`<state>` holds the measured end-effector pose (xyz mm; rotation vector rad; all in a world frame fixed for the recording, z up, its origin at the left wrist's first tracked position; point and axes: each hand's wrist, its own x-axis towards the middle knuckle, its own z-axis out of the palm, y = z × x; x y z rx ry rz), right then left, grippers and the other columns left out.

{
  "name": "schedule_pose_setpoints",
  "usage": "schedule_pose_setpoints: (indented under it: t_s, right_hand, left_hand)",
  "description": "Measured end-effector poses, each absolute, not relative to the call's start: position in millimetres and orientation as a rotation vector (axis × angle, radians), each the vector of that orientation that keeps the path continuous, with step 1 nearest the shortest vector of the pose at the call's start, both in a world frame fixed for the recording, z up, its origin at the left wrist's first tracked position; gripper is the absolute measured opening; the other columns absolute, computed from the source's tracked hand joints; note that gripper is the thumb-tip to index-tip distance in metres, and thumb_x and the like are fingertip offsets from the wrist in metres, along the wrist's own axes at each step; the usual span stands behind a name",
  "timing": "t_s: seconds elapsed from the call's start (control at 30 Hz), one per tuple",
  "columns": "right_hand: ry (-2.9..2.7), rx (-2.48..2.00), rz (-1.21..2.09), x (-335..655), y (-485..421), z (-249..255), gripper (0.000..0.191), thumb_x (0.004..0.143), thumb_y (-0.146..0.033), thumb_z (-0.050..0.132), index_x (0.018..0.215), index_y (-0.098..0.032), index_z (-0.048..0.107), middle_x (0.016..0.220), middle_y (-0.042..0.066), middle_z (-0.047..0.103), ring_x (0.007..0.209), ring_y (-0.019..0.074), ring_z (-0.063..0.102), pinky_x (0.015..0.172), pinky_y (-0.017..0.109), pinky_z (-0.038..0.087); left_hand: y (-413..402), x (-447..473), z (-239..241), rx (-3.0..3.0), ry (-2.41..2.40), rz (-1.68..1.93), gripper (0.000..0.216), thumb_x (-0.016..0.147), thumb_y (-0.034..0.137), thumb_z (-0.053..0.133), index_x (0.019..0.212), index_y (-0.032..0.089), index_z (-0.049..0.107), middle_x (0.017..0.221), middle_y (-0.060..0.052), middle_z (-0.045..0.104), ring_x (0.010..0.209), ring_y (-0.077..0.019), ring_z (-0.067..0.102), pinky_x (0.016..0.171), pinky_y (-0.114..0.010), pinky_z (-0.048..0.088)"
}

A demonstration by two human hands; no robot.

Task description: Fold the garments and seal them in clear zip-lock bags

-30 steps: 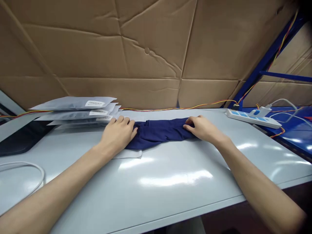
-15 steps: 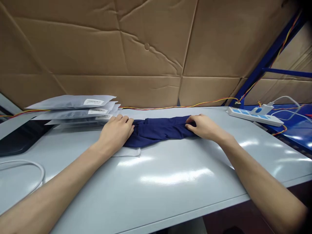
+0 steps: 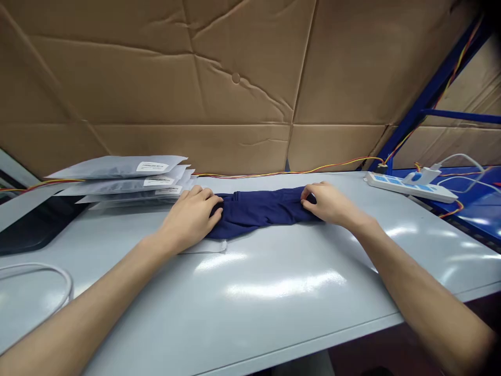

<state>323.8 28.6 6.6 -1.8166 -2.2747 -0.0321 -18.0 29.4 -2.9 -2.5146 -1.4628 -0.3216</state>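
A dark navy folded garment lies as a long strip across the table, its fabric slightly wrinkled. My left hand is at its left end, thumb and fingers closing on the cloth. At the right end, my right hand pinches the edge with thumb and fingertips curled together. Partly under the garment and my left hand is a thin translucent plastic bag; most of it is hidden. Just left of that hand stands a stack of several frosted plastic bags with white labels.
A grey-white table carries everything. On the right back corner is a white power strip with plugs. Behind rises a cardboard sheet, with red and yellow wires along its foot. To the left are a black flat object and a white cable.
My left hand has shifted slightly to the right, its thumb and fingers now drawn in over the garment's left end. The right hand stays at the other end almost unmoved.
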Motion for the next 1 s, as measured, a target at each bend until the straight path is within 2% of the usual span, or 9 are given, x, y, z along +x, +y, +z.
schedule_pose_setpoints:
  t_s: [0.1, 0.2, 0.33, 0.47, 0.6, 0.7, 0.8, 0.93, 1.0]
  right_hand:
    - [-2.228, -1.801, -0.046, 324, 28, 8, 0.01, 0.085, -0.024, 0.055, 0.084, -0.023, 0.066, 0.094, 0.006, 0.074, 0.101, 0.0267, 0.063, 0.083, 0.034, 0.046]
    - [-2.178, -1.832, -0.038, 323, 25, 12, 0.009, 0.083, -0.026, 0.056, 0.079, -0.024, 0.063, 0.09, 0.005, 0.074, 0.093, 0.0251, 0.064, 0.077, 0.034, 0.045]
    - [-2.133, -1.896, 0.046, 320, 20, 22, 0.011, 0.081, -0.03, 0.056, 0.073, -0.024, 0.057, 0.077, 0.002, 0.07, 0.071, 0.0197, 0.061, 0.064, 0.031, 0.04]
    - [-2.121, -1.873, 0.193, 319, 13, 33, 0.022, 0.084, -0.031, 0.053, 0.064, -0.023, 0.048, 0.064, -0.001, 0.062, 0.059, 0.0152, 0.052, 0.057, 0.029, 0.035]
    - [-2.116, -1.883, 0.307, 322, 8, 42, 0.037, 0.092, -0.042, 0.048, 0.061, -0.022, 0.039, 0.062, -0.001, 0.058, 0.056, 0.0143, 0.049, 0.054, 0.03, 0.031]
    - [-2.101, -1.935, 0.573, 324, 6, 46, 0.049, 0.096, -0.062, 0.043, 0.067, -0.023, 0.048, 0.063, 0.002, 0.066, 0.057, 0.0167, 0.059, 0.057, 0.03, 0.04]
    - [-2.066, -1.977, 0.747, 323, 6, 44, 0.06, 0.09, -0.078, 0.041, 0.078, -0.022, 0.058, 0.064, 0.004, 0.071, 0.054, 0.0187, 0.065, 0.06, 0.031, 0.048]
    - [-2.06, -1.964, 0.58, 322, 10, 37, 0.05, 0.093, -0.07, 0.048, 0.083, -0.022, 0.059, 0.077, 0.004, 0.076, 0.053, 0.0169, 0.066, 0.058, 0.03, 0.048]
    - [-2.087, -1.93, 0.404, 321, 14, 33, 0.041, 0.096, -0.06, 0.05, 0.083, -0.022, 0.06, 0.083, 0.005, 0.077, 0.062, 0.0188, 0.068, 0.062, 0.031, 0.048]
  left_hand:
    - [31, -20, -5, -2.557, -1.503, -0.312, 0.04, 0.096, 0.037, 0.04, 0.114, 0.019, 0.071, 0.108, -0.012, 0.069, 0.109, -0.034, 0.056, 0.096, -0.049, 0.046]
    - [33, -22, -5, -2.594, -1.513, -0.402, 0.028, 0.092, 0.035, 0.045, 0.099, 0.021, 0.068, 0.104, -0.01, 0.069, 0.106, -0.0326, 0.057, 0.093, -0.047, 0.047]
    - [29, -22, 4, -2.621, -1.547, -0.547, 0.013, 0.087, 0.031, 0.047, 0.083, 0.023, 0.057, 0.093, -0.007, 0.069, 0.096, -0.0285, 0.059, 0.087, -0.043, 0.046]
    - [18, -23, 22, -2.721, -1.735, -0.689, 0.013, 0.083, 0.034, 0.051, 0.09, 0.024, 0.055, 0.086, -0.002, 0.069, 0.079, -0.023, 0.062, 0.071, -0.035, 0.048]
    - [10, -26, 36, -2.957, -1.845, -0.744, 0.025, 0.089, 0.045, 0.049, 0.098, 0.026, 0.064, 0.089, 0.001, 0.074, 0.083, -0.0216, 0.066, 0.069, -0.031, 0.048]
    - [8, -29, 39, -3.098, -2.013, -0.492, 0.041, 0.095, 0.055, 0.043, 0.085, 0.025, 0.069, 0.07, 0.001, 0.073, 0.067, -0.02, 0.064, 0.06, -0.029, 0.045]
    - [7, -27, 36, -3.052, -2.083, -0.331, 0.048, 0.095, 0.06, 0.044, 0.071, 0.024, 0.065, 0.054, 0.001, 0.067, 0.055, -0.0177, 0.057, 0.053, -0.028, 0.04]
    - [5, -18, 30, -2.869, -1.95, -0.497, 0.044, 0.094, 0.056, 0.046, 0.065, 0.023, 0.052, 0.05, 0.003, 0.057, 0.049, -0.0152, 0.048, 0.052, -0.028, 0.036]
    - [7, -14, 24, -2.798, -1.834, -0.569, 0.038, 0.095, 0.051, 0.045, 0.071, 0.024, 0.055, 0.054, 0.004, 0.059, 0.051, -0.0158, 0.05, 0.055, -0.03, 0.038]
